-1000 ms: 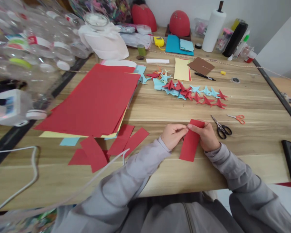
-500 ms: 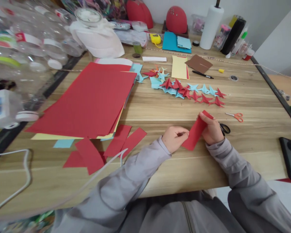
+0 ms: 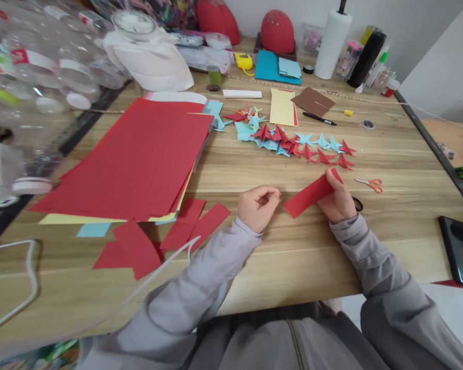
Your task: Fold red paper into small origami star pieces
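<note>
Between the thumb and fingers of my right hand (image 3: 338, 198) is a red paper strip (image 3: 307, 196), slanting down to the left above the table. My left hand (image 3: 257, 206) is closed in a pinch just left of the strip's free end, apart from it. Whether anything small is in that pinch I cannot make out. Black-handled scissors (image 3: 357, 204) lie partly hidden behind my right hand, and orange-handled scissors (image 3: 375, 185) lie beyond it. Several loose red strips (image 3: 211, 224) are spread left of my left hand.
A stack of large red sheets (image 3: 131, 159) covers the table's left. Folded red and blue paper stars (image 3: 293, 146) lie beyond my hands. A white cable (image 3: 160, 270) crosses near my left forearm. A phone (image 3: 459, 252) rests at the right edge; plastic bottles (image 3: 34, 67) crowd the far left.
My left hand has let go of the red strip's edge and moved away to the left. The strip has swung to a flatter slant in my right hand.
</note>
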Action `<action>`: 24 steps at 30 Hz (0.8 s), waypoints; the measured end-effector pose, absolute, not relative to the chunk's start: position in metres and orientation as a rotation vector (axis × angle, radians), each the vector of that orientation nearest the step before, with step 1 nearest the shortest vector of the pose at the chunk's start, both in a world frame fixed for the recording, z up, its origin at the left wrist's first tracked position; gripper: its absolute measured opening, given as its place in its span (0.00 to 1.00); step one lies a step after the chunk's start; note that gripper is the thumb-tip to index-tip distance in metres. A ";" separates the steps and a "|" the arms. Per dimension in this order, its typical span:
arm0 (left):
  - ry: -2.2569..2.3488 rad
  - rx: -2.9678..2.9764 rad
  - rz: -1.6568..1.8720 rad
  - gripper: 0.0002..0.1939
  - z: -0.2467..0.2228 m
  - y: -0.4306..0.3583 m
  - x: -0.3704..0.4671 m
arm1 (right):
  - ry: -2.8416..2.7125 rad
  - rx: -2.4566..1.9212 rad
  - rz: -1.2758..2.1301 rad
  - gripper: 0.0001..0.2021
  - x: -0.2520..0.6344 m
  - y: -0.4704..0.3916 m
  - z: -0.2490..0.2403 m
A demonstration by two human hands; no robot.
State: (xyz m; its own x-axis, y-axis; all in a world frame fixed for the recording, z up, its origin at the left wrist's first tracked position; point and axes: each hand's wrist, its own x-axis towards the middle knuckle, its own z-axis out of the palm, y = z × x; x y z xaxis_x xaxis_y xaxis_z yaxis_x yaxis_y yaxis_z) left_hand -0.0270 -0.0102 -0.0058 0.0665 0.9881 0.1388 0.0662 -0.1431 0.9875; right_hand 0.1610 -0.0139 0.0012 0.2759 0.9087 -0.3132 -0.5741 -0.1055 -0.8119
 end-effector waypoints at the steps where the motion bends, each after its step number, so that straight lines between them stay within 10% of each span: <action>1: 1.140 1.467 1.273 0.05 -0.005 -0.011 -0.026 | -0.404 -1.081 1.341 0.12 0.156 -0.017 0.003; 24: 1.145 1.053 1.335 0.12 -0.004 -0.008 -0.021 | -1.301 -1.201 1.375 0.13 0.129 -0.039 0.001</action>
